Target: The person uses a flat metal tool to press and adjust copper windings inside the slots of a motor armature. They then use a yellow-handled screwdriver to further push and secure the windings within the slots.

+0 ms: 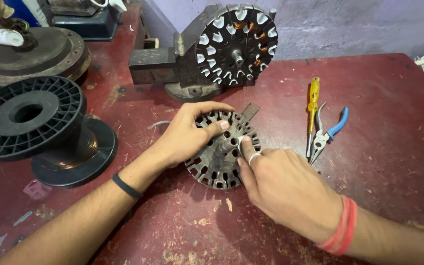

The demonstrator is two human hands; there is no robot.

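Note:
A round slotted metal stator core [212, 169] with a short central shaft lies flat on the red workbench [379, 98]. My left hand [187, 135] grips its far-left rim, thumb across the top near the shaft. My right hand [280, 184] rests on the core's right side. Its index finger and thumb pinch a small white strip at a slot beside the shaft. A black band circles my left wrist, red threads my right wrist.
A second stator [236, 44] with copper windings and white slot liners sits upright in a bench vise. A black wire spool [35, 127] stands at the left. A yellow screwdriver [312, 105] and blue-handled pliers [330, 132] lie to the right. A dark metal disc [40, 54] sits far left.

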